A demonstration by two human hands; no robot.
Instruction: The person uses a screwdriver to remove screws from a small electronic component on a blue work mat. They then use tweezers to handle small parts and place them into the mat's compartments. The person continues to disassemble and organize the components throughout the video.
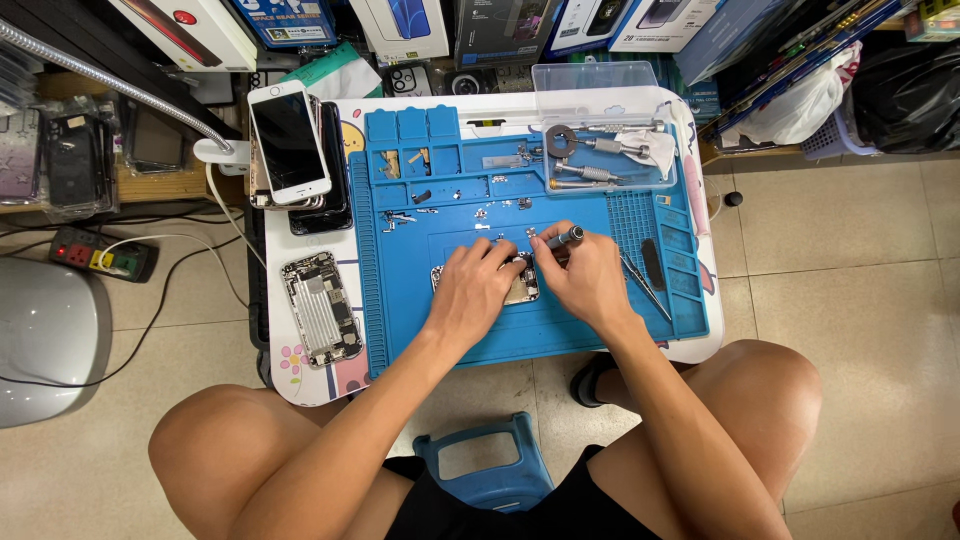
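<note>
I see the left hand (472,288) pressed flat on an opened phone (520,287) lying mid blue work mat (450,330), fingers curled over its edge. Right hand (585,280) closed round a small screwdriver (563,238), tip angled down at the phone. Tweezers (640,282) just right; gutted phone chassis (320,308) well left

White box (190,28): top left behind the table, angled, red and black print.
Blue box (283,20): top edge, dark blue face.
White phone box (400,25): top centre, blue phone pictured.
Dark box (498,28): top centre, grey-black.
White smartphone (288,142): left of mat, screen dark, on a stack.
Clear plastic case (595,78): table rear, rectangular.
</note>
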